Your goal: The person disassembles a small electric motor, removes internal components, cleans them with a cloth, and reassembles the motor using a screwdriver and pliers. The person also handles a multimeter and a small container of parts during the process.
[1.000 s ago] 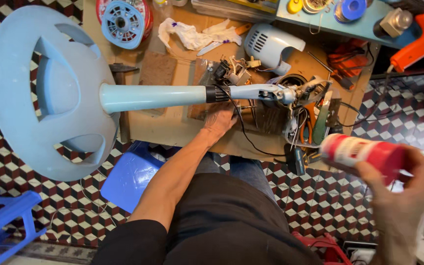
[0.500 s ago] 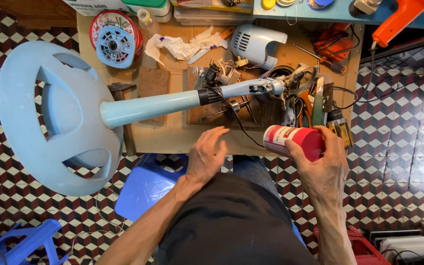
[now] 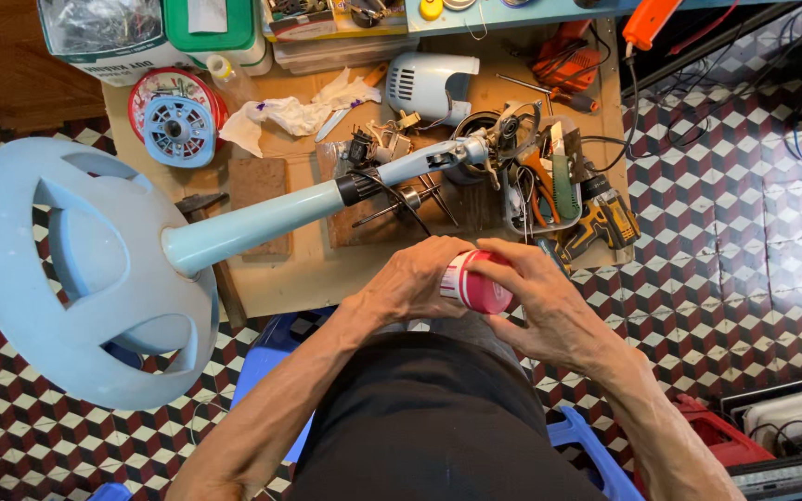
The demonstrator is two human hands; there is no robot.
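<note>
Both hands meet in front of my body at the near edge of a low wooden worktable (image 3: 308,278). My left hand (image 3: 415,281) and my right hand (image 3: 540,301) both grip a small red and white round container (image 3: 475,282). Just beyond them, a pale blue pedestal fan stand lies across the table. Its round base (image 3: 67,269) hangs off the left side and its pole (image 3: 271,218) points right toward a bundle of wires and small parts (image 3: 401,148).
On the table are a pale blue motor housing (image 3: 433,83), a yellow and black cordless drill (image 3: 605,218), a small tray of hand tools (image 3: 549,181), a crumpled white rag (image 3: 280,116) and a round red and blue fan part (image 3: 178,116). Checkered tile floor surrounds the table.
My right hand brought the red and white container in from the right to the centre. My left hand left the table and closed on it too.
</note>
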